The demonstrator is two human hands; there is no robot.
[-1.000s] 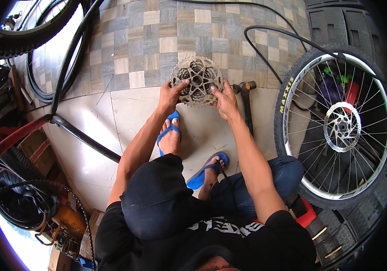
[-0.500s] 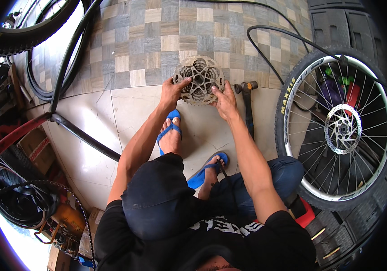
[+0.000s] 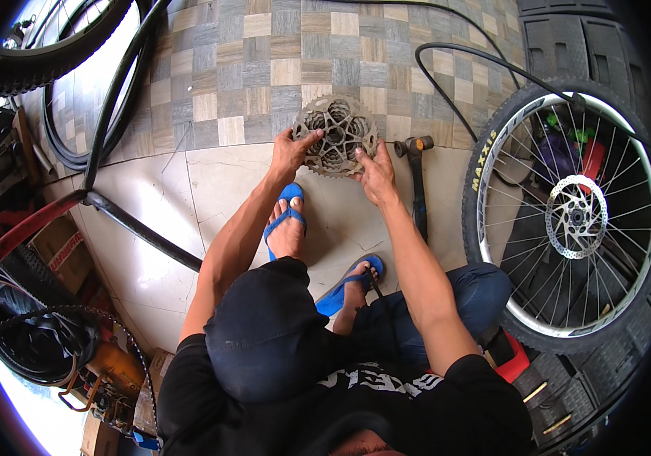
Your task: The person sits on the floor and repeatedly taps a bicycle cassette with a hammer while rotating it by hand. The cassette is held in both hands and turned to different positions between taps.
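A metal bicycle cassette (image 3: 339, 157) with a toothed rim and an openwork centre is held up in front of me between both hands. On its left edge my left hand (image 3: 292, 150) is closed, the thumb lying over the face of the cog. Around the lower right edge my right hand (image 3: 377, 174) grips it, thumb in front; its other fingers are partly hidden. Just right of that hand a mallet (image 3: 418, 178) lies on the floor, its handle pointing toward me.
A bicycle wheel (image 3: 485, 190) with a disc rotor (image 3: 577, 217) stands at the right. A black hose (image 3: 447, 45) curves behind it. At the left are a bicycle frame (image 3: 36, 228), a tyre (image 3: 59, 61) and a cardboard box (image 3: 63, 251). Blue flip-flops (image 3: 331, 302) are on my feet.
The cassette has turned slightly in my hands, and its face is tilted a little differently. My right hand has shifted slightly along its lower right edge.
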